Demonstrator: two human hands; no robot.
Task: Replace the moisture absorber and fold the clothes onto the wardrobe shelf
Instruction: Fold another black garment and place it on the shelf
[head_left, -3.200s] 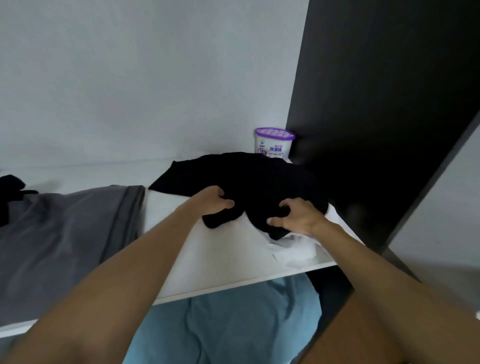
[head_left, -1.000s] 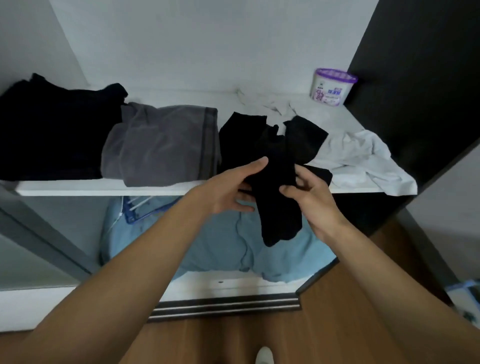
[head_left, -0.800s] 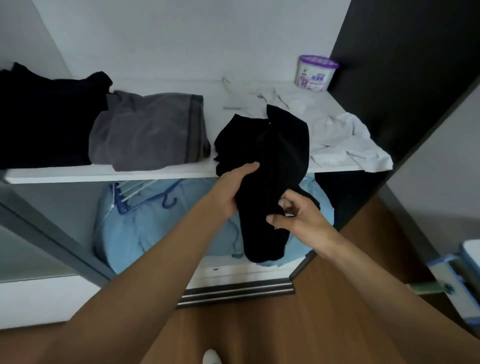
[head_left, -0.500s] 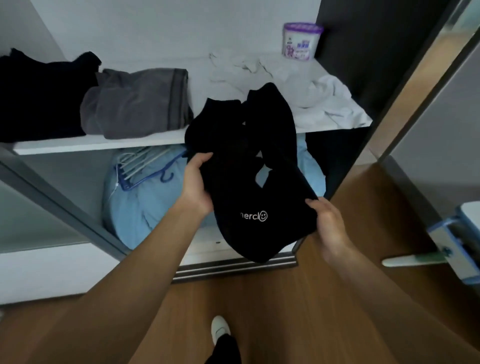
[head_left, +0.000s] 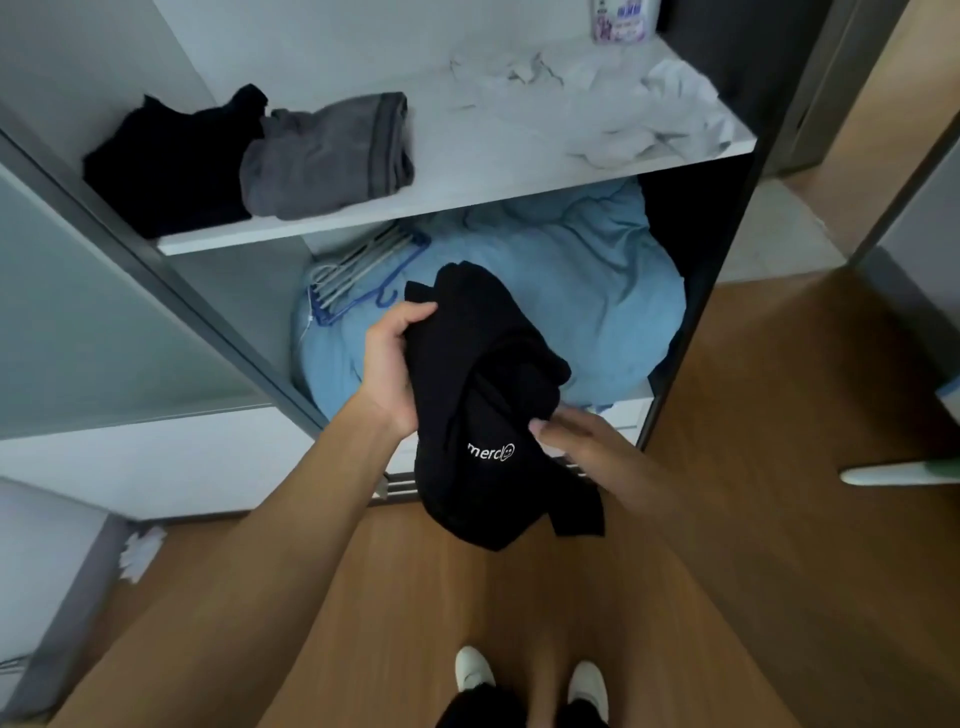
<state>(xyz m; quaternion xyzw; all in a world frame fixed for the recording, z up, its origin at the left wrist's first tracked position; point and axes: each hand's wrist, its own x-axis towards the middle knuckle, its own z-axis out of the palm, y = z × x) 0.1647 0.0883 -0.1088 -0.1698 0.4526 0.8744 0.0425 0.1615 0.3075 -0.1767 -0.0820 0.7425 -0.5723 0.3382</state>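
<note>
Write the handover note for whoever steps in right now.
Left hand grips the black shirt near its top. The right hand, blurred, pinches its lower fold. The shirt hangs bunched, off the shelf.
Done: grey garment and black pile lie folded at the shelf's left.
To do: fold this shirt and the crumpled white garment at the shelf's right.
Moisture absorber stands back right; old or new cannot be told.

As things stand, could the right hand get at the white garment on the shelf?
Probably not at once: the right hand holds the black shirt, which the left hand also grips, away from the shelf. Nothing covers the white garment, so a freed hand should have a clear way.
</note>
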